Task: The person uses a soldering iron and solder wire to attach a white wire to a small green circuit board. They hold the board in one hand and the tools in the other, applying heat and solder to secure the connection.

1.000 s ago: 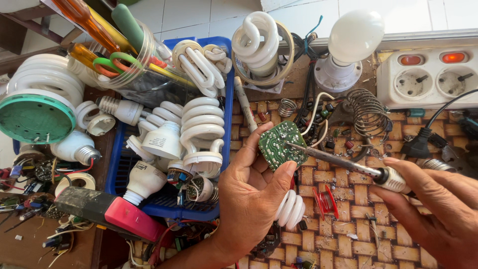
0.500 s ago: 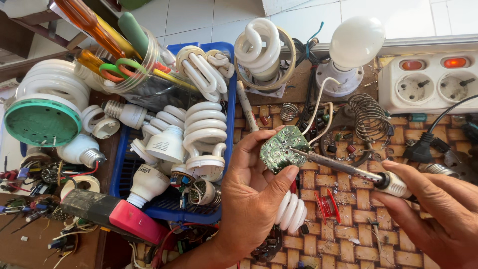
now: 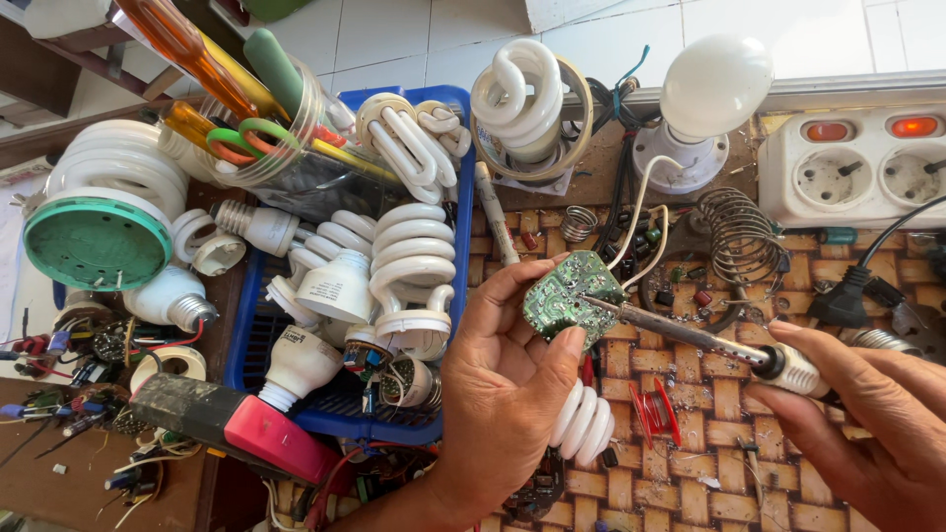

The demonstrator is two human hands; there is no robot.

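My left hand [image 3: 507, 384] pinches a small round green circuit board [image 3: 570, 299] between thumb and fingers, solder side up, above the brick-pattern mat. White wires run from the board toward the white globe bulb [image 3: 711, 87] on its base. My right hand [image 3: 872, 424] grips the handle of a soldering iron [image 3: 690, 335], whose metal tip touches the board's right edge. A white spiral tube [image 3: 583, 424] lies just under my left hand.
A blue tray [image 3: 455, 118] on the left holds several spiral lamps and lamp bases. A clear jar with screwdrivers [image 3: 246, 108] stands behind it. A coiled-wire iron stand [image 3: 739, 236], a white socket strip [image 3: 857, 167], a black plug [image 3: 845, 300] and loose parts lie around the mat.
The circuit board has tilted and shifted slightly in my left hand, and the iron's tip has stayed on it. Both hands otherwise keep their places.
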